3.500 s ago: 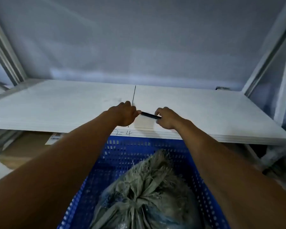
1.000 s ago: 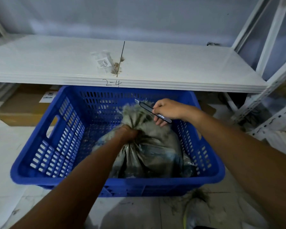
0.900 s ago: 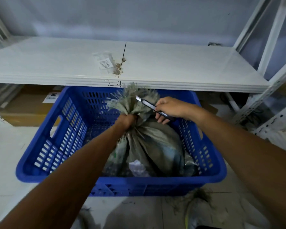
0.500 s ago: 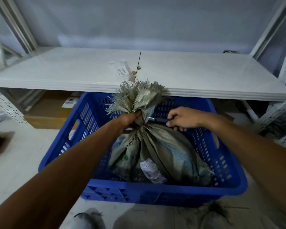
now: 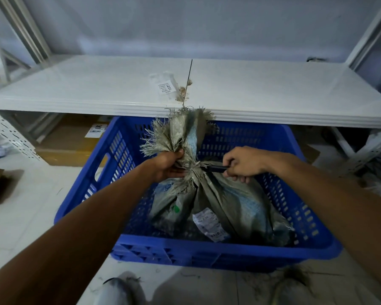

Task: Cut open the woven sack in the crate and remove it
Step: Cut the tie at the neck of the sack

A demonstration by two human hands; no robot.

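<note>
A grey-green woven sack (image 5: 229,203) stands in a blue plastic crate (image 5: 207,254) on the floor. Its frayed top is bunched into a tied neck. My left hand (image 5: 168,165) grips that neck from the left and holds it upright. My right hand (image 5: 242,164) holds a black utility knife (image 5: 215,168) level, its tip against the right side of the neck just below the bunch. A white label (image 5: 209,225) is stuck on the sack's front.
A white metal shelf (image 5: 97,93) runs across just behind the crate, with a clear packet (image 5: 165,88) lying on it. Cardboard boxes (image 5: 73,144) sit under the shelf at left. Shelf uprights stand at both sides. Loose sack fibres litter the floor tiles.
My hands came down from the shelf with the knife. My left hand took the sack's neck and pulled it up; my right hand brought the knife tip in against the neck.
</note>
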